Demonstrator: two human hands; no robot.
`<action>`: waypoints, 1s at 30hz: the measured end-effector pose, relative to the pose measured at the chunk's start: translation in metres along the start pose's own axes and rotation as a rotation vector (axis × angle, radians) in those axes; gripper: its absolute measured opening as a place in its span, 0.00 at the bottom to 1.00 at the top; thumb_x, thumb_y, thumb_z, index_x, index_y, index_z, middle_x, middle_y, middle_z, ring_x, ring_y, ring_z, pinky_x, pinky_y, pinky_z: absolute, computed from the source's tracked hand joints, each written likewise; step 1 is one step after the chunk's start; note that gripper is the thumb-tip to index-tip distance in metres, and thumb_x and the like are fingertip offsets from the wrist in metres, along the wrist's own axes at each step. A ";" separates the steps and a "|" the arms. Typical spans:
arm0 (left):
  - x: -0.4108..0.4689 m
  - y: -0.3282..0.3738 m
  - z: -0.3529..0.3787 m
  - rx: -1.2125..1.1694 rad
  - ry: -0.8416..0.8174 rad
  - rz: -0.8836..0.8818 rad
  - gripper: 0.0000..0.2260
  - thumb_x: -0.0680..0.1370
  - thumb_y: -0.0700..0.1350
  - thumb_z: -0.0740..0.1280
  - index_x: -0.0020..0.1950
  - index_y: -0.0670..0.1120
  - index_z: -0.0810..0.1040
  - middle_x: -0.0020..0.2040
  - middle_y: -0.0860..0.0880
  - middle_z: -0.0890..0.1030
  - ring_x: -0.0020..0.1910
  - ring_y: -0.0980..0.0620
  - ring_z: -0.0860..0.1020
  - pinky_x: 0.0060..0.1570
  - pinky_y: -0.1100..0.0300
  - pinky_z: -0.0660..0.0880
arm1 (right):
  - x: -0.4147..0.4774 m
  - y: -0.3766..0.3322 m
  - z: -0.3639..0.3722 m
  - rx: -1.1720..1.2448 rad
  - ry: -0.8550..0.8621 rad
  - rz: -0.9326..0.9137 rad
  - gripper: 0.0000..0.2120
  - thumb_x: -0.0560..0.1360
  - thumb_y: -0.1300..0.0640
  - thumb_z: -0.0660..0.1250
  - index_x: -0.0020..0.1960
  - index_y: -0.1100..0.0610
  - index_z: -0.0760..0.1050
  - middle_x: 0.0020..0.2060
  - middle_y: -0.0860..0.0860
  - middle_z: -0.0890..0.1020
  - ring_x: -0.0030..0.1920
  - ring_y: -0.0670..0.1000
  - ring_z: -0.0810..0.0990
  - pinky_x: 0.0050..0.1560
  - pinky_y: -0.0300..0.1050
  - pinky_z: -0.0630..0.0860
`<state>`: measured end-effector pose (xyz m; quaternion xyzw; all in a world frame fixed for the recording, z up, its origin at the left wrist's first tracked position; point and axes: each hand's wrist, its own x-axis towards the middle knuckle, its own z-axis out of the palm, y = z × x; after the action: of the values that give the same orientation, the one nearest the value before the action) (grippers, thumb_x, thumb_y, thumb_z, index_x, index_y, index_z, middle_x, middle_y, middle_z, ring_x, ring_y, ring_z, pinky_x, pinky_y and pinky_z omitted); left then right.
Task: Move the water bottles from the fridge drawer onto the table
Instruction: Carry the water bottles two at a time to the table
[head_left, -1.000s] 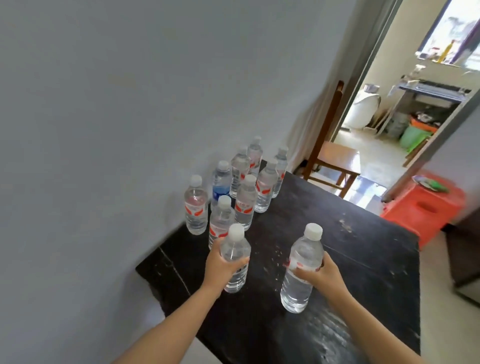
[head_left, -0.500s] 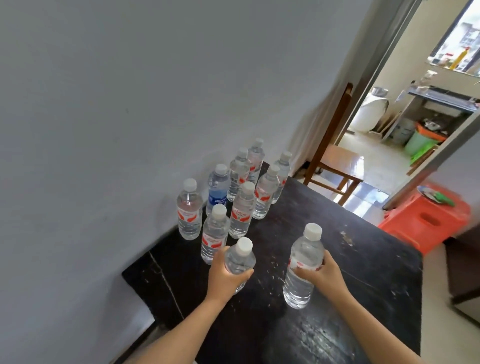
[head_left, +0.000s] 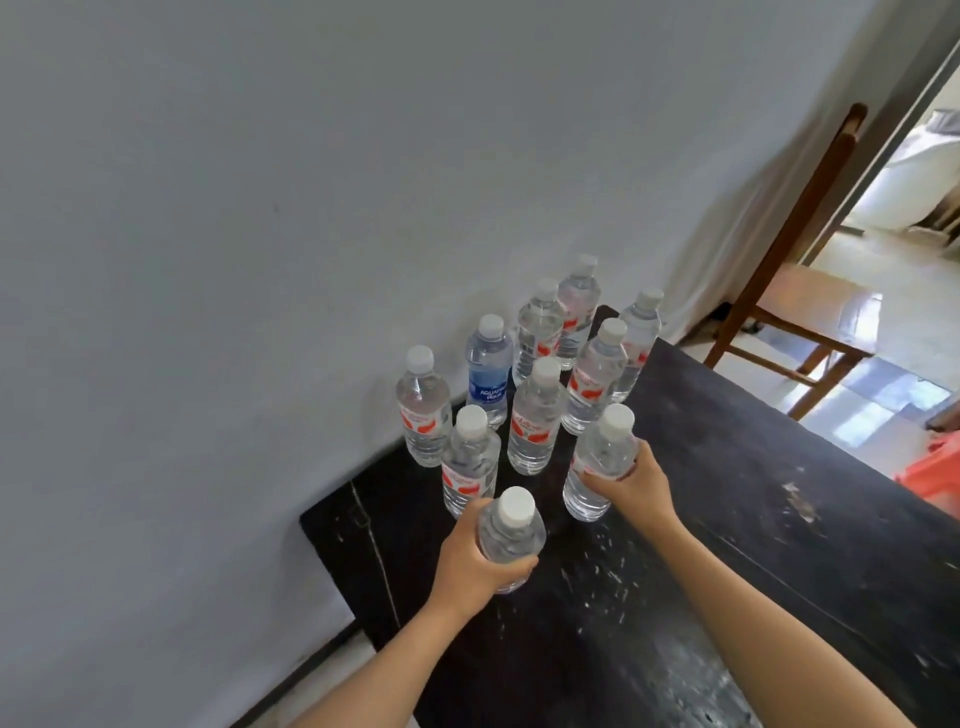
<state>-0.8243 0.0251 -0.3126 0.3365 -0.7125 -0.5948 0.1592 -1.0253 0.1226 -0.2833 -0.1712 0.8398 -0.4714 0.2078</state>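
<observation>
Hands (head_left: 478, 564) have carried both bottles (head_left: 597, 467) closer to the cluster (head_left: 535, 415).

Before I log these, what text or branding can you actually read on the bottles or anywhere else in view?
"AQUA...": white letters on the blue-label bottle; the rest of the word and the smaller line under it are blurred.
Red-and-white labels on the other bottles, e.g. the red-label bottle: script too blurred to read.
Bottles in the left hand and right hand: no readable label showing.
Nothing else carries text.
</observation>
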 end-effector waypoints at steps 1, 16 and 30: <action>-0.001 0.001 0.000 -0.006 0.003 -0.006 0.28 0.60 0.49 0.79 0.53 0.61 0.69 0.54 0.59 0.76 0.56 0.60 0.75 0.53 0.67 0.72 | 0.001 0.003 0.000 0.006 -0.007 0.007 0.34 0.63 0.54 0.78 0.65 0.54 0.66 0.55 0.51 0.78 0.55 0.53 0.77 0.56 0.48 0.74; 0.000 0.024 0.077 -0.070 0.674 -0.083 0.29 0.61 0.47 0.78 0.58 0.49 0.71 0.55 0.50 0.74 0.58 0.48 0.73 0.62 0.47 0.71 | 0.001 0.009 -0.005 -0.062 -0.150 -0.023 0.36 0.64 0.51 0.77 0.66 0.51 0.64 0.57 0.50 0.77 0.58 0.52 0.76 0.57 0.47 0.73; -0.005 0.033 0.090 -0.062 0.725 -0.168 0.34 0.63 0.43 0.78 0.64 0.45 0.67 0.62 0.46 0.71 0.63 0.48 0.69 0.62 0.55 0.67 | -0.001 0.010 -0.007 -0.050 -0.170 -0.032 0.35 0.64 0.51 0.76 0.66 0.53 0.63 0.57 0.51 0.77 0.58 0.54 0.75 0.57 0.51 0.73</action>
<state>-0.8864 0.0969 -0.3018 0.5777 -0.5613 -0.4692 0.3621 -1.0287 0.1334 -0.2887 -0.2292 0.8278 -0.4373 0.2663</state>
